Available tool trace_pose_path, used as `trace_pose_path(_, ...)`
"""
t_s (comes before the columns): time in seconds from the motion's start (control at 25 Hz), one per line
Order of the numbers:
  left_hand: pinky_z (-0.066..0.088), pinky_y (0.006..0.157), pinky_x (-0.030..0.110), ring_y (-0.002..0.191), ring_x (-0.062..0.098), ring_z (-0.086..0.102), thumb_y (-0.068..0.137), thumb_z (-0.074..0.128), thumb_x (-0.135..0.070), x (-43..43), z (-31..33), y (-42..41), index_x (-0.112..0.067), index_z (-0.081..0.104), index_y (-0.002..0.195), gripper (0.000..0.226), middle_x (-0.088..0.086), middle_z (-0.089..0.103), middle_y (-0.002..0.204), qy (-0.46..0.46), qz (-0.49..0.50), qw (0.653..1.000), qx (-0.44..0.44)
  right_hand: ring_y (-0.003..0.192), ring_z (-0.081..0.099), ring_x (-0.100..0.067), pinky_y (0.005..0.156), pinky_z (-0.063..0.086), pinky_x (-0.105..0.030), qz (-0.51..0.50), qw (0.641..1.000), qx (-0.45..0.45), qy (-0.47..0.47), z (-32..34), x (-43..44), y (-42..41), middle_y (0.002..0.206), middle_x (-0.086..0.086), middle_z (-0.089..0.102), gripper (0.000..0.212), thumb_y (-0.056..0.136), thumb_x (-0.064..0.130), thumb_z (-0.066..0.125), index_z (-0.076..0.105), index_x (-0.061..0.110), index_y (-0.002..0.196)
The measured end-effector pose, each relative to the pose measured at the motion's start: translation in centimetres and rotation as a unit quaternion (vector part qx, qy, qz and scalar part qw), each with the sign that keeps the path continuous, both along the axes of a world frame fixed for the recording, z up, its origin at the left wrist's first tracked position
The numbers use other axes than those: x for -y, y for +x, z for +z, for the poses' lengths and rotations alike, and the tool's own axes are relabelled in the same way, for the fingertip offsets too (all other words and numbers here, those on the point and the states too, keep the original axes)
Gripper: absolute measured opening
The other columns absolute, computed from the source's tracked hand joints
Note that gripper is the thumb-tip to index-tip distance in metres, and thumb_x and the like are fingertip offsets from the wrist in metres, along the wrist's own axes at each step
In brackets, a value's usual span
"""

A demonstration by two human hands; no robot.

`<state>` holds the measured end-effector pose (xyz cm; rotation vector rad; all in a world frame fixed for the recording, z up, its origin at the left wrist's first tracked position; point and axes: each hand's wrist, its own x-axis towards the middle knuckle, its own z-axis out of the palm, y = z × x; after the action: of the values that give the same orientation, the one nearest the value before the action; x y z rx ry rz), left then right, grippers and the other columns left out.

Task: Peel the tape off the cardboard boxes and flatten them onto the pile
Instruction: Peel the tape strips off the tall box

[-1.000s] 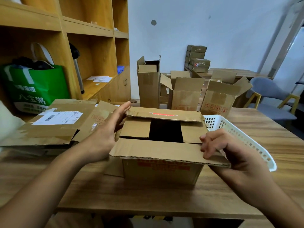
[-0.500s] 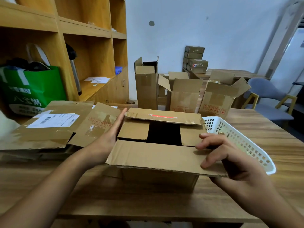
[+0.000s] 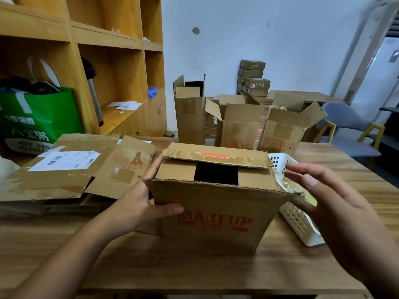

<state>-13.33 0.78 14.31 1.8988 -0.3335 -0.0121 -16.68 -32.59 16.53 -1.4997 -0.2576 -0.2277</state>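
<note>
A brown cardboard box (image 3: pixel 216 229) with red "MAKEUP" print on its near wall stands on the wooden table (image 3: pixel 194 272) in front of me. Its top flaps lie loosely folded, with a dark gap in the middle. Tape with a red strip (image 3: pixel 213 156) runs along the far flap. My left hand (image 3: pixel 133 203) grips the box's left corner, thumb on the near wall and fingers along the left side. My right hand (image 3: pixel 336 203) hovers with fingers spread just off the box's right corner. The pile of flattened boxes (image 3: pixel 64 169) lies to the left.
A white plastic basket (image 3: pixel 302 225) sits against the box's right side, under my right hand. Three open upright boxes (image 3: pixel 239 126) stand at the table's far edge. A green bag (image 3: pixel 36 124) and wooden shelves are on the left, a grey chair (image 3: pixel 349 130) on the right.
My right hand has let go of the near flap and drawn back, open. The box's printed near wall now faces me. My left hand has slid from the side onto the corner.
</note>
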Motion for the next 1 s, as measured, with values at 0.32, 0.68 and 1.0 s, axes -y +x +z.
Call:
trace_pose_path(0.32, 0.032, 0.087, -0.007, 0.117, -0.039, 0.028, 0.060, 0.086, -0.025, 0.3, 0.9, -1.5, -0.067, 0.005, 0.147, 0.126, -0.068, 0.024, 0.123, 0.040, 0.010, 0.991, 0.126, 0.098, 0.074, -0.014, 0.068, 0.059, -0.027, 0.040, 0.990, -0.124, 0.061, 1.1, -1.5, 0.7, 0.110, 0.004, 0.077, 0.028, 0.101, 0.021, 0.045, 0.067, 0.020, 0.118)
trace_pose_path(0.68, 0.039, 0.109, 0.027, 0.140, -0.010, 0.035, 0.082, 0.081, -0.008, -3.3, -4.0, -0.4, -0.071, 0.025, 0.140, 0.103, -0.044, 0.037, 0.144, 0.070, 0.009, 0.993, 0.100, 0.121, 0.060, -0.018, 0.101, 0.047, -0.044, 0.033, 0.997, -0.066, 0.015, -5.5, -0.4, 0.4, 0.137, 0.004, 0.064, 0.041, 0.097, -0.008, 0.044, 0.056, 0.016, 0.128)
trace_pose_path(1.0, 0.058, 0.090, 0.029, 0.121, 0.008, 0.062, 0.101, 0.048, -0.030, -1.2, -4.7, -4.4, -0.034, 0.058, 0.135, 0.035, -0.017, 0.063, 0.130, -0.007, 0.067, 0.987, 0.145, 0.119, 0.060, 0.005, 0.089, 0.048, -0.009, -0.008, 0.997, -0.013, -0.076, -10.6, -1.1, -0.5, 0.119, 0.020, 0.070, 0.047, 0.095, -0.015, 0.050, 0.045, 0.014, 0.132)
